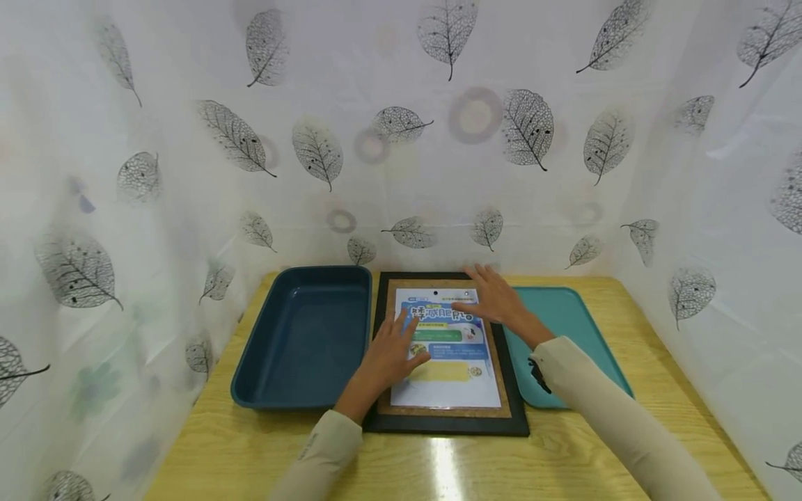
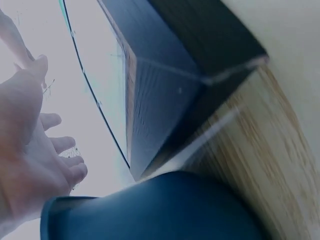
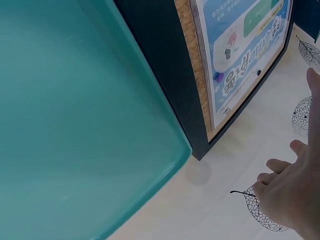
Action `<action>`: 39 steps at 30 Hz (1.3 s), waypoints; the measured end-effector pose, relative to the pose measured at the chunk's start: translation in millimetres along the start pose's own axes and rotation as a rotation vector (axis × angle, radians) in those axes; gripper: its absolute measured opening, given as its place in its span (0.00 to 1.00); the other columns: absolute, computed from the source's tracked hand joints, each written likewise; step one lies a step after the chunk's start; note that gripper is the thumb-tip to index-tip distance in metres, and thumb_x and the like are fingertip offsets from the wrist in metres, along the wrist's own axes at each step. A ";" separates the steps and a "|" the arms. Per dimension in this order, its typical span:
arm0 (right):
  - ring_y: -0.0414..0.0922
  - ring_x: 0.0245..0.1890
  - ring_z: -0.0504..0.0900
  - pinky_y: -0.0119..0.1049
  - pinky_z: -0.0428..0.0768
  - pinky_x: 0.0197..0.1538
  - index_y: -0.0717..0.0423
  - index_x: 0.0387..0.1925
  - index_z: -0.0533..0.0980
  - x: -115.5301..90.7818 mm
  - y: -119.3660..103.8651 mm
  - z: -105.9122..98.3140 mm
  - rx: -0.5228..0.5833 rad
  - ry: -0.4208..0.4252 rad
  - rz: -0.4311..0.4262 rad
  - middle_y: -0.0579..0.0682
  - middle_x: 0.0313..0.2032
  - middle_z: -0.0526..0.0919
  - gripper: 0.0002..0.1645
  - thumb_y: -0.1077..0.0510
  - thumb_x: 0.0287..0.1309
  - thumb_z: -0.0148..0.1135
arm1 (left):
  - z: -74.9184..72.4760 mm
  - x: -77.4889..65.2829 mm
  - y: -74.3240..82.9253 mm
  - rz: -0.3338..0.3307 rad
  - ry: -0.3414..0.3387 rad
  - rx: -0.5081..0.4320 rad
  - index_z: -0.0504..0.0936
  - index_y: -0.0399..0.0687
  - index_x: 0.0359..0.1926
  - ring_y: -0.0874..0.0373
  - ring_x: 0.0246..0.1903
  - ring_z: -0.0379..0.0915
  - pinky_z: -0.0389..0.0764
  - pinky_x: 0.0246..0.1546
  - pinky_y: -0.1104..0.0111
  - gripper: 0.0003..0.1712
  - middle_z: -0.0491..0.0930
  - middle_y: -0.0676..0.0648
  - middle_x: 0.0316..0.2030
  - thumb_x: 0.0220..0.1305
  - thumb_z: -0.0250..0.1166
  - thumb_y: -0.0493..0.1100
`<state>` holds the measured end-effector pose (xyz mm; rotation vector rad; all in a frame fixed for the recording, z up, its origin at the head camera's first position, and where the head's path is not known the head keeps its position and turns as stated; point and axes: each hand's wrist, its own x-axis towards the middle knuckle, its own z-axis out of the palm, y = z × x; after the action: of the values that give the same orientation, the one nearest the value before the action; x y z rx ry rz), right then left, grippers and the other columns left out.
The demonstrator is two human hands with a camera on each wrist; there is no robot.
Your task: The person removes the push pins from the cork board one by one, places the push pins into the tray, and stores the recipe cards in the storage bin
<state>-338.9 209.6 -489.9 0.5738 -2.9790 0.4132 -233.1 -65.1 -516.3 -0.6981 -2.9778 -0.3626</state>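
Observation:
A black-framed cork board (image 1: 447,423) lies on the table with a printed sheet (image 1: 432,393) on it, lettered in large characters with blue, green and yellow blocks. Over the sheet's left side is my left hand (image 1: 390,356), fingers spread and nothing in its grasp. My right hand (image 1: 498,300) reaches over the upper right corner, its fingers extended and holding nothing. A black round pin (image 1: 435,293) and a pale one (image 1: 466,293) sit at the sheet's top edge. Both wrist views show a hand with loose fingers, apart from the board's frame (image 2: 165,95).
To the left of the board stands a deep dark blue tray (image 1: 365,306). A flat teal tray (image 1: 564,313) is on the right, close against the frame. Leaf-printed curtain (image 1: 401,181) encloses the wooden table (image 1: 514,466) at the back and sides.

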 end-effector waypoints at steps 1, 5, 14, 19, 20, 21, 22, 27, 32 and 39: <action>0.67 0.79 0.51 0.67 0.56 0.75 0.55 0.81 0.55 0.6 -0.1 1.5 0.007 -0.001 0.001 0.66 0.79 0.53 0.64 0.26 0.57 0.68 | 1.0 0.2 0.7 0.002 0.002 0.006 0.60 0.44 0.80 0.32 0.78 0.46 0.58 0.76 0.45 0.48 0.50 0.36 0.81 0.72 0.61 0.67; 0.67 0.79 0.50 0.68 0.56 0.75 0.55 0.81 0.55 2.4 0.4 6.2 0.036 -0.007 0.011 0.66 0.79 0.53 0.63 0.28 0.58 0.69 | 4.3 0.4 4.3 -0.005 -0.003 0.011 0.59 0.43 0.80 0.32 0.78 0.45 0.58 0.76 0.46 0.48 0.49 0.35 0.81 0.73 0.60 0.66; 0.66 0.79 0.51 0.68 0.57 0.74 0.54 0.82 0.54 3.7 2.7 12.6 0.054 -0.020 0.022 0.65 0.79 0.55 0.62 0.29 0.59 0.69 | 14.0 2.2 10.2 -0.064 -0.031 -0.012 0.57 0.42 0.81 0.31 0.78 0.44 0.56 0.77 0.45 0.46 0.50 0.33 0.80 0.76 0.56 0.65; 0.67 0.78 0.53 0.69 0.58 0.74 0.56 0.81 0.56 4.6 -0.6 14.3 0.093 -0.006 0.022 0.66 0.78 0.57 0.60 0.32 0.59 0.71 | 17.2 0.4 11.9 -0.080 -0.026 -0.018 0.58 0.40 0.80 0.31 0.78 0.46 0.56 0.77 0.45 0.45 0.52 0.32 0.79 0.76 0.56 0.64; 0.66 0.78 0.54 0.68 0.58 0.74 0.56 0.81 0.56 5.2 -0.8 15.3 0.095 -0.005 0.022 0.66 0.78 0.57 0.60 0.33 0.59 0.71 | 17.3 -0.3 12.2 -0.088 -0.028 -0.027 0.58 0.40 0.80 0.31 0.78 0.45 0.56 0.77 0.45 0.45 0.52 0.32 0.79 0.76 0.56 0.64; 0.67 0.78 0.54 0.69 0.59 0.73 0.57 0.80 0.57 5.4 -1.3 15.7 0.099 0.000 0.020 0.66 0.78 0.58 0.59 0.33 0.59 0.71 | 17.8 -1.2 12.1 -0.095 -0.028 -0.037 0.58 0.40 0.80 0.31 0.78 0.45 0.56 0.77 0.45 0.45 0.52 0.32 0.79 0.76 0.57 0.64; 0.66 0.78 0.55 0.68 0.59 0.73 0.57 0.80 0.57 6.0 -1.4 16.7 0.104 0.000 0.020 0.65 0.78 0.58 0.59 0.33 0.59 0.71 | 18.5 -1.8 11.8 -0.101 -0.030 -0.043 0.58 0.40 0.80 0.31 0.78 0.44 0.56 0.77 0.45 0.45 0.52 0.32 0.79 0.76 0.57 0.64; 0.65 0.78 0.55 0.68 0.61 0.73 0.56 0.80 0.57 8.7 -1.6 22.0 0.107 -0.013 0.027 0.64 0.78 0.57 0.60 0.32 0.59 0.70 | 25.1 -4.1 7.7 -0.117 -0.029 -0.065 0.59 0.40 0.80 0.32 0.79 0.41 0.57 0.76 0.44 0.45 0.50 0.33 0.80 0.76 0.58 0.63; 0.65 0.78 0.55 0.68 0.60 0.73 0.55 0.81 0.57 10.4 -3.0 26.7 0.096 -0.047 0.049 0.65 0.78 0.59 0.60 0.29 0.60 0.67 | 28.2 -6.1 5.0 -0.130 -0.036 -0.093 0.59 0.41 0.80 0.33 0.79 0.42 0.57 0.76 0.43 0.45 0.50 0.33 0.80 0.76 0.57 0.64; 0.66 0.77 0.56 0.69 0.60 0.73 0.56 0.80 0.58 11.0 -5.0 32.8 0.097 -0.069 0.059 0.66 0.77 0.60 0.57 0.31 0.61 0.67 | 29.0 -7.8 4.2 -0.134 -0.055 -0.118 0.59 0.40 0.80 0.32 0.79 0.42 0.56 0.76 0.42 0.45 0.50 0.32 0.80 0.76 0.58 0.62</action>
<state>-348.1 192.2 -518.8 0.5194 -3.0616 0.5562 -224.4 -57.8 -544.5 -0.5269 -3.0846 -0.5403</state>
